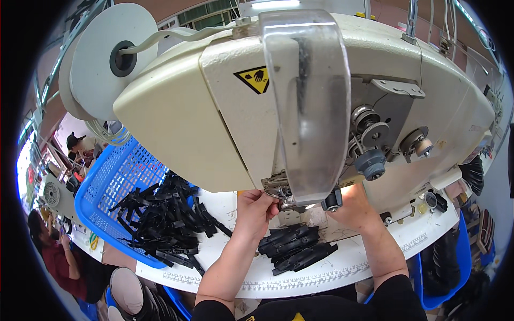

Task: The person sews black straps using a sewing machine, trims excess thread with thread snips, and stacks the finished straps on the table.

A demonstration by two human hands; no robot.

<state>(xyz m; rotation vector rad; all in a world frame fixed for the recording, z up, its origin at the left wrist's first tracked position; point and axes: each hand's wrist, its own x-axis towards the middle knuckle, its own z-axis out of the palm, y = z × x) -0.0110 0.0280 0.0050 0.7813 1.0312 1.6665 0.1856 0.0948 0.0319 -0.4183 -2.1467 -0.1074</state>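
A large cream sewing machine (176, 107) fills the upper view, with a clear plastic guard (310, 107) down its front. My left hand (254, 214) is at the left of the needle area (281, 193), thumb and fingers pinched together beside the metal parts. What it pinches, if anything, is too small to make out. My right hand (353, 208) reaches in under the machine head at the right, beside a dark knob (332, 200); its fingertips are hidden. Between my forearms, a pile of black fabric strips (294, 247) lies on the white table (225, 267).
A blue basket (101, 214) at the left spills many black strips (166, 224) onto the table. A white reel (110, 59) hangs at upper left. Thread dials (370, 163) stick out at right. Another blue container (463, 257) stands lower right. People work at far left.
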